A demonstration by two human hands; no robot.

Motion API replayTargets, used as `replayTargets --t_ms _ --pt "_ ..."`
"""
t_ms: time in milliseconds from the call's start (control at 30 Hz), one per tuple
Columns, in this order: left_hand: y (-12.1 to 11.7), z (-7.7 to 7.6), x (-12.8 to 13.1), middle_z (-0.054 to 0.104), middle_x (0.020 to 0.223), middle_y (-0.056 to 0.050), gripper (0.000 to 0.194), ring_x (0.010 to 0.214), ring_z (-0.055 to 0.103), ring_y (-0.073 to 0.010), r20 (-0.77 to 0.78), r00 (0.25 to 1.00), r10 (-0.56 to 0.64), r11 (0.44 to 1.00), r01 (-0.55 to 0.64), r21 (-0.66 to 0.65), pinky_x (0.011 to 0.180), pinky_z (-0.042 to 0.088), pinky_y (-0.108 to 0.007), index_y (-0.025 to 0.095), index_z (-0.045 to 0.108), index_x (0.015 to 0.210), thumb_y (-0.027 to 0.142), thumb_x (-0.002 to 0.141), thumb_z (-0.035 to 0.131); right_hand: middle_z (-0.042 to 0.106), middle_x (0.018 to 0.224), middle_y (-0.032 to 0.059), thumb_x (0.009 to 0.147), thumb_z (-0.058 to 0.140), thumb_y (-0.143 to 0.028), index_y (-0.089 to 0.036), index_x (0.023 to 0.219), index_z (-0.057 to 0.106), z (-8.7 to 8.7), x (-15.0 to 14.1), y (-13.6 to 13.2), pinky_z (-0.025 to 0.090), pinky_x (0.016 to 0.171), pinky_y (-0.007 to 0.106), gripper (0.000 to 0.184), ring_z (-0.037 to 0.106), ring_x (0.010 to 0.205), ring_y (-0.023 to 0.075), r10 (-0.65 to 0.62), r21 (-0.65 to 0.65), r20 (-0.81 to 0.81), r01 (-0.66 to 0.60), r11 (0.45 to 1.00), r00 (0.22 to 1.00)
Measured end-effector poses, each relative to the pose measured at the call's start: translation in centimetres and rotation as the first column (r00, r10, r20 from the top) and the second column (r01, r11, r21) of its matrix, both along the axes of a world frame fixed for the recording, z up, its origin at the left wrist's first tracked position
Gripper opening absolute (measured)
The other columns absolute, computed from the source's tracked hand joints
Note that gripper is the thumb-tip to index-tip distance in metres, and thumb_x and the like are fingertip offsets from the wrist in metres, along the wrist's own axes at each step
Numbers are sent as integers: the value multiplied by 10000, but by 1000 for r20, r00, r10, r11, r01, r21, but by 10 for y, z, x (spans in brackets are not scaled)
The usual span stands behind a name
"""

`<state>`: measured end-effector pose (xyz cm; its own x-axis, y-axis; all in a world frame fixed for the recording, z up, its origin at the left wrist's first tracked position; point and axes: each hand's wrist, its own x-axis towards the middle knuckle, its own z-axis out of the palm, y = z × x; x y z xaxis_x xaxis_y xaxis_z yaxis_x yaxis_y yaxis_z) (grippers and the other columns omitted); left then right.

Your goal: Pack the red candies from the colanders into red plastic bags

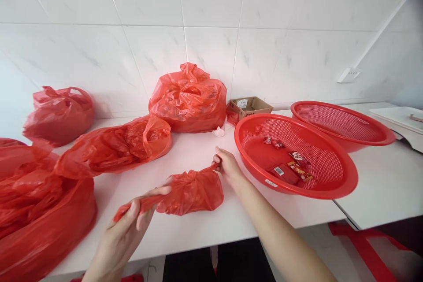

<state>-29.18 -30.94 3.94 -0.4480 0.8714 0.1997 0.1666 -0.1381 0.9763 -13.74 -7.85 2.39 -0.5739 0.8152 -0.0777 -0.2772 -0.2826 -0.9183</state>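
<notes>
A small tied red plastic bag (pixel 193 191) lies on the white counter in front of me. My left hand (pixel 127 229) pinches one stretched handle of it at the lower left. My right hand (pixel 227 165) is closed on the other handle at the upper right, close to the rim of a red mesh basket (pixel 330 189). Both handles are pulled taut away from the knot. A few small wrapped snack packets (pixel 291 169) lie inside that basket.
Several larger red plastic bags (pixel 188 99) sit along the tiled wall and at the left edge. A second red basket (pixel 343 125) stands behind the first, beside a small cardboard box (pixel 251 106). A white tray (pixel 401 119) is at far right.
</notes>
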Motion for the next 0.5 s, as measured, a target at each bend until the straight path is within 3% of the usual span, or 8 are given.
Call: replayTargets --t_ms 100,167,233,300,367,433,500 --pt "21 13 5 679 883 -39 453 976 653 -237 111 994 8 992 -21 124 957 503 -496 239 590 693 521 956 353 458 546 -67 742 676 -552 -190 629 403 18 -5 -8 335 463 203 467 473 482 70 1 116 23 -4 993 1000" --pt "39 27 11 626 784 -9 343 848 648 -190 115 993 -22 997 12 82 929 509 -439 253 644 890 499 951 413 548 612 -39 790 660 -512 -180 676 482 46 -4 -19 408 534 218 393 533 548 86 139 288 41 -145 947 989" --pt "55 39 21 600 738 2 281 781 624 -175 33 990 -139 986 142 -87 849 521 -376 227 661 982 470 899 545 592 665 -18 831 632 -490 -177 722 532 77 -3 -31 445 593 242 346 562 606 103 330 473 120 -346 810 936" --pt "68 47 32 595 691 -3 287 712 600 -175 -40 962 -269 935 251 -251 711 515 -322 183 681 902 459 831 641 599 688 -12 840 630 -481 -176 724 558 100 -5 -40 444 619 248 334 559 640 109 415 592 231 -465 658 880" --pt "75 48 40 574 625 -1 328 632 567 -166 -71 952 -298 917 265 -299 604 471 -290 165 678 797 487 825 628 611 758 -4 844 630 -472 -180 777 595 106 -8 -43 432 629 242 301 554 674 109 374 662 306 -478 578 876" --pt "78 45 43 525 566 14 375 567 516 -142 -69 967 -245 940 220 -262 555 425 -272 164 660 735 506 858 571 618 840 -1 888 571 -473 -206 937 602 98 -11 -41 421 629 243 273 544 662 105 279 687 341 -441 577 897" --pt "79 41 42 456 521 34 414 513 448 -116 -36 981 -192 962 181 -207 525 389 -261 167 623 657 509 876 543 597 787 -18 952 453 -474 -236 1037 549 83 -9 -38 398 612 249 270 514 598 105 175 679 414 -431 594 893"
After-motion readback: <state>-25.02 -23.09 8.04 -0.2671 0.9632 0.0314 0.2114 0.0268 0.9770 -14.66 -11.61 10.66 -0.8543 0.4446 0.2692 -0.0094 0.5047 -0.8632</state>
